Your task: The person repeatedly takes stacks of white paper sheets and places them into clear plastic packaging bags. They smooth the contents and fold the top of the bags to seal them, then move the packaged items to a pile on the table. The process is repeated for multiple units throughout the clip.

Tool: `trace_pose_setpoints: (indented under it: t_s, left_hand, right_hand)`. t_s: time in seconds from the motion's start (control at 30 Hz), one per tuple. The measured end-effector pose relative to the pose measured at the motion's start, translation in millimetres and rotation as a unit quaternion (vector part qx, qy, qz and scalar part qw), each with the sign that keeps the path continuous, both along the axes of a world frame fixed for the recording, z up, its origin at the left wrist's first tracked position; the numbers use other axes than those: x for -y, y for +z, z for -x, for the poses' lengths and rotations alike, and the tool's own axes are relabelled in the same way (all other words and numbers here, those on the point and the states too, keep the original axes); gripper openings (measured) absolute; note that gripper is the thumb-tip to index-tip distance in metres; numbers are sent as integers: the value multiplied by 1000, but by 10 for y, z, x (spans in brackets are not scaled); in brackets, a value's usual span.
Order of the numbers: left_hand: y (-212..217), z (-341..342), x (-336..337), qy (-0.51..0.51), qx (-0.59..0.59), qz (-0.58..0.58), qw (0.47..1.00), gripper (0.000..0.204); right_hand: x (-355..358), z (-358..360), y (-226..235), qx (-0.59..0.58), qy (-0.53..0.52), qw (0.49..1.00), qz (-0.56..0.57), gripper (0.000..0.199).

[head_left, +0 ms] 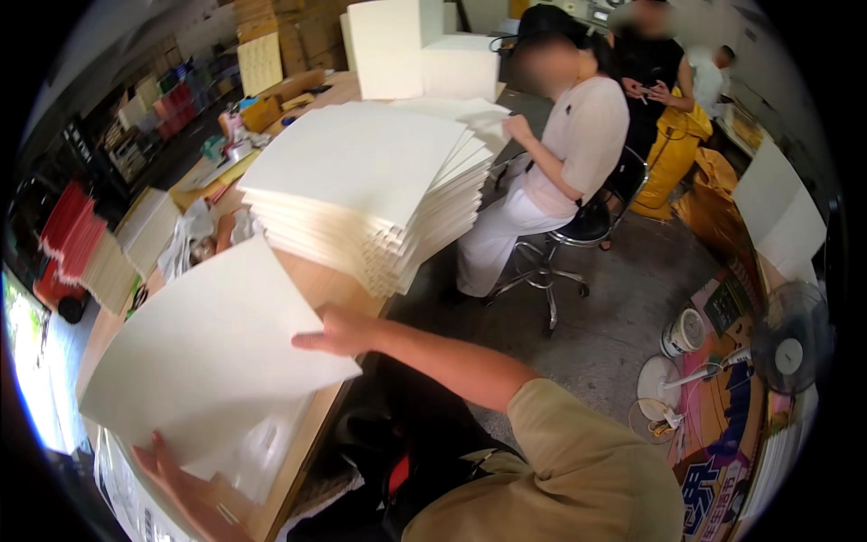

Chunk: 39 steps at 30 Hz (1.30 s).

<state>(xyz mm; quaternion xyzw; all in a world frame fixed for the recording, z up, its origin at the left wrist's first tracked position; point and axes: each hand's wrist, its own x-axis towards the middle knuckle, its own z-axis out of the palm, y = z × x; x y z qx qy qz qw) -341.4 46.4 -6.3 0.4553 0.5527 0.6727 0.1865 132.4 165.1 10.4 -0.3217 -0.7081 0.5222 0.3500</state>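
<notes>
A large white sheet of card [208, 334] bows upward over the near left part of the wooden table. My right hand [339, 331] pinches its right edge, with the thumb on top and the other fingers partly hidden. At the sheet's near left edge lies my left hand [176, 479], fingers stretched out against it; some fingers are hard to make out. Clear plastic wrap [266, 447] shows below the sheet. Beyond it rises a tall stack of white sheets [361, 163], its layers slightly fanned at the right side.
A person in a pale top [587, 131] sits on a wheeled chair, one hand at the stack. Further back another person [655, 81] stands. White boxes [388, 54] are at the table's far end. A fan [790, 348] and a bucket [684, 332] are at the right.
</notes>
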Motion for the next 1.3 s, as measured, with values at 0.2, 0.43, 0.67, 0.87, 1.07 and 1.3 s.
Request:
trace_pose_setpoints:
  t_s: [0.2,0.43,0.67,0.87,1.07,1.3]
  left_hand:
    - [441,-324,-429,-43,18,77,996,56]
    - [841,-867,-921,-338,-48,107,934,55]
    - [805,-1083,-845,-311,85,126,938,61]
    - [503,-978,-779,-200,166,147,954,60]
    - [331,-997,-600,-206,176,151,951,51]
    - [153,-1067,-477,-206,171,155,951,46]
  right_hand:
    - [361,-436,25,-70,-51,996,-26,42]
    - [648,-1101,403,-225,-119,960,115,38]
    - [636,-1573,545,-377,-221,886,152,35]
    - [399,-1802,695,-452,-287,831,153,35]
    - [139,-1913,522,-482,-360,786,142,30]
    - [57,-1878,402,-469,-383,784,140,35]
